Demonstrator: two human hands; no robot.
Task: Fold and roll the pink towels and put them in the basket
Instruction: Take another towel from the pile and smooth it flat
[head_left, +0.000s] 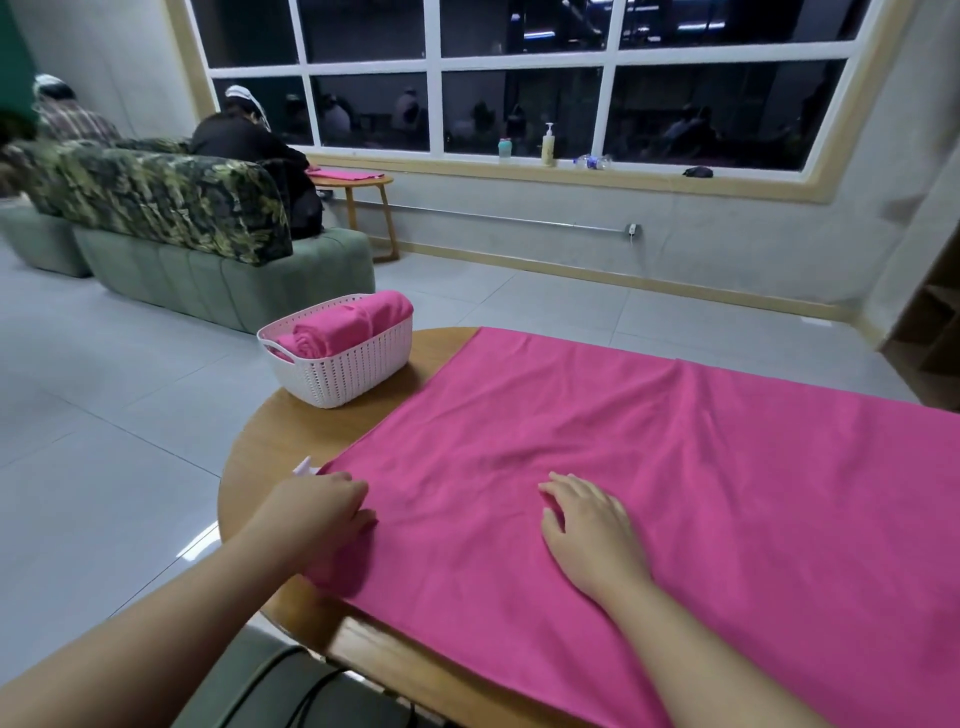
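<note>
Round wooden table (270, 441) in foreground; green sofa (218, 280) with camouflage throw (156, 195) at left — two people seated beyond it; small wooden side table (371, 208) by wall; window sill (623, 179) carries pump bottle (548, 144), small jar (504, 149), dark pouch (697, 172); black cables (306, 691) at bottom edge.

Both hands, left hand (322, 506) and right hand (589, 530), rest on the spread pink towel (649, 467) beside the basket (343, 371).

Left hand (324, 506) reaching forward, fingers curled down, right hand (589, 530) flat, palm down, fingers spread, both forearms bare.
</note>
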